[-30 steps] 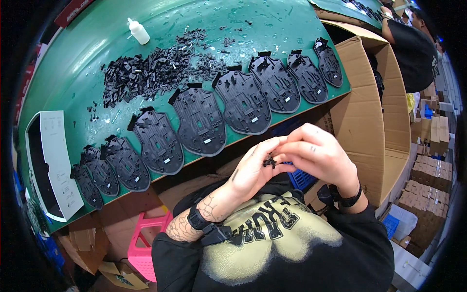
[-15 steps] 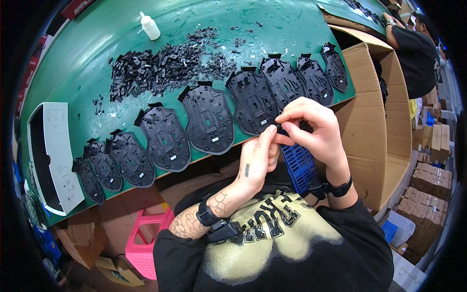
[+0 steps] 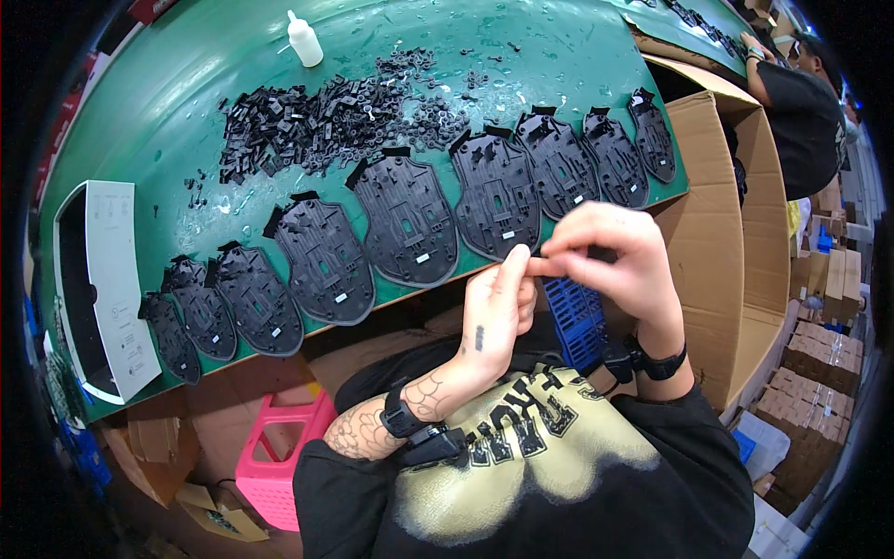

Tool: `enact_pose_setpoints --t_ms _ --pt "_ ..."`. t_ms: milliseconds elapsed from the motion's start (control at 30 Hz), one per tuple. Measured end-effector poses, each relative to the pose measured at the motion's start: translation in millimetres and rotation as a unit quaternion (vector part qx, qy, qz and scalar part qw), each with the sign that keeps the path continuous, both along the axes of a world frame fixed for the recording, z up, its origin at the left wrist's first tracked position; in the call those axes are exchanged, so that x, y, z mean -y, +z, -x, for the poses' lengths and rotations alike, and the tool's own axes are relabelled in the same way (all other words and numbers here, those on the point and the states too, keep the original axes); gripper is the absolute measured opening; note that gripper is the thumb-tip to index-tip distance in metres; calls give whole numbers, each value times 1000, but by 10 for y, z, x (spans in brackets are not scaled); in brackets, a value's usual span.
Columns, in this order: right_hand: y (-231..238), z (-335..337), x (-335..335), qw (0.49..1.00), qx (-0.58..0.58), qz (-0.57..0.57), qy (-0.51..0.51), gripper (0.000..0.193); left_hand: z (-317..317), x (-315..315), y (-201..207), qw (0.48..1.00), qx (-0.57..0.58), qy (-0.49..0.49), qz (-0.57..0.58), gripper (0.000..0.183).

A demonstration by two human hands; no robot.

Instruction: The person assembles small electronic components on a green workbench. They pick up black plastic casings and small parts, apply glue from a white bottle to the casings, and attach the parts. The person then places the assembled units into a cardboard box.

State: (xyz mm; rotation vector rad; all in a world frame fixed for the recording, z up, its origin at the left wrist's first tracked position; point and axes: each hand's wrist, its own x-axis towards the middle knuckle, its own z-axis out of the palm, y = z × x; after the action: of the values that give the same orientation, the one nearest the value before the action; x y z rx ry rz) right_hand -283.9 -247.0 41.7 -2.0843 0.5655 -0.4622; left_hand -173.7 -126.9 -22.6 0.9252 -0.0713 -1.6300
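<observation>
- Left hand just off the near edge of the counter, its forearm rising from the lower left, thumb raised and most of the other fingers curled toward the palm
- Right hand at the same edge of the counter, to the right of the left one, knuckles up, wrist bent so that its fingers reach leftward to the left fingertips
- Left thumb and forefinger look together, right thumb and forefinger close to each other; I cannot tell whether either pair is clamped on anything
- Whatever may sit at the fingertips is covered, and the right hand is smeared by blur
- Nine black shells in a row along the counter's near edge, the right hand overlapping the lower end of one right of the middle
- Heap of small black parts farther back on the counter, its single pieces hard to tell apart
- Blue basket below the counter's near edge, partly hidden by the right hand
- Another person past the counter's far right corner, only partly visible
</observation>
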Motion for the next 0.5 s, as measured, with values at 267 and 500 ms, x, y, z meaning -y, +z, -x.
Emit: enact_pose_setpoints --t_ms 267,500 --pt "114 100 -176 988 -82 89 98 22 -1 -15 -3 985 -131 -114 -1 45" --pt "-47 -19 33 995 -18 41 -86 15 -69 -26 -4 993 61 -73 65 51"
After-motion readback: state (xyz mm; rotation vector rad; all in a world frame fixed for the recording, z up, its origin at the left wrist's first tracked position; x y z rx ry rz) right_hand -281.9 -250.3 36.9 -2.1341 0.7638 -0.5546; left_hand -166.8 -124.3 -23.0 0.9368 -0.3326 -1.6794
